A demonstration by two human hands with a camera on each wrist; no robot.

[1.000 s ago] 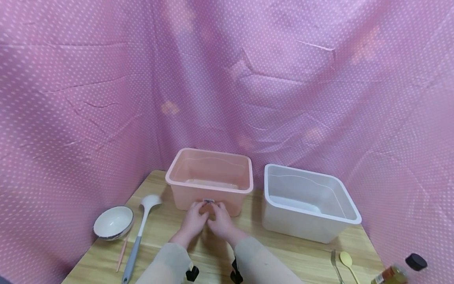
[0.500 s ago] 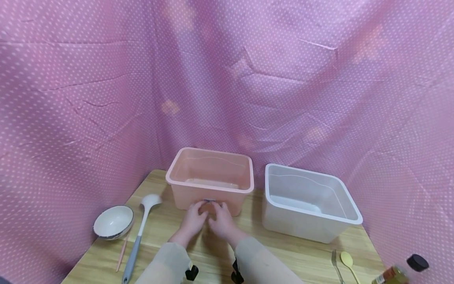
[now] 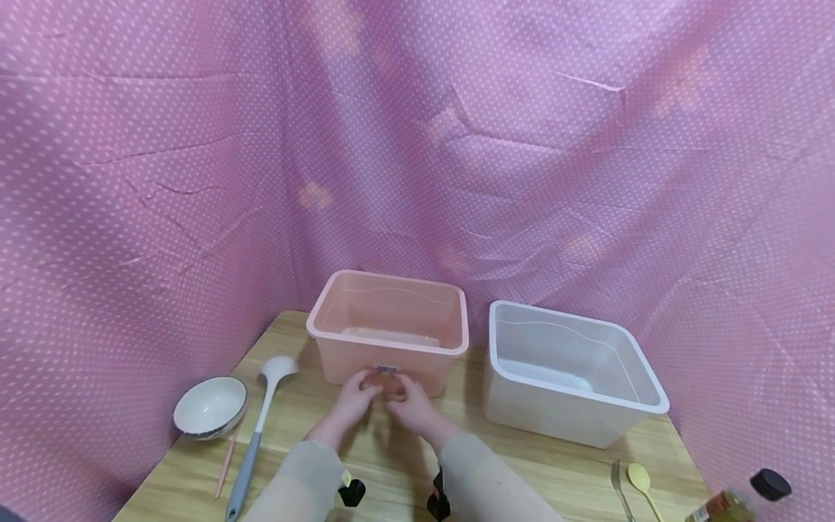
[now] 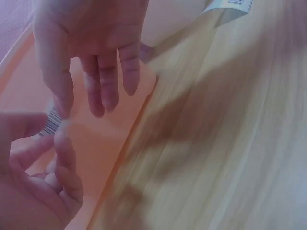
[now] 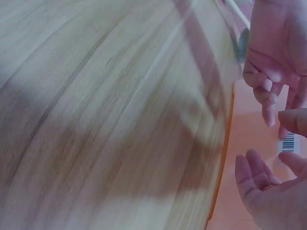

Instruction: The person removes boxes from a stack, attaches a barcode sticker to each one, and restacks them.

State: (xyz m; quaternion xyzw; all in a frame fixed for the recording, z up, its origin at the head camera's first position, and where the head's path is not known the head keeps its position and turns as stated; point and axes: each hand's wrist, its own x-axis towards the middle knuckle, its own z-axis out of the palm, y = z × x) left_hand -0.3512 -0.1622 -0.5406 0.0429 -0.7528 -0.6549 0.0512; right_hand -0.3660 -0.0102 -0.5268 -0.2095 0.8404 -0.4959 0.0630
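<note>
Two hands sit close together at the near wall of the pink bin, right by its barcode sticker. Left hand: fingers loosely curled, thumb and fingertip at the sticker's edge in the left wrist view (can't tell if it's actually pinched). Right hand: fingers relaxed and spread, holding nothing, tips just off the wall. Pink bin stands upright at the back-middle of the table, w/ a white bin just beside it on the right. Bowl, ladle and a pink stick lie far left; fork, yellow spoon, bottle near right.
</note>
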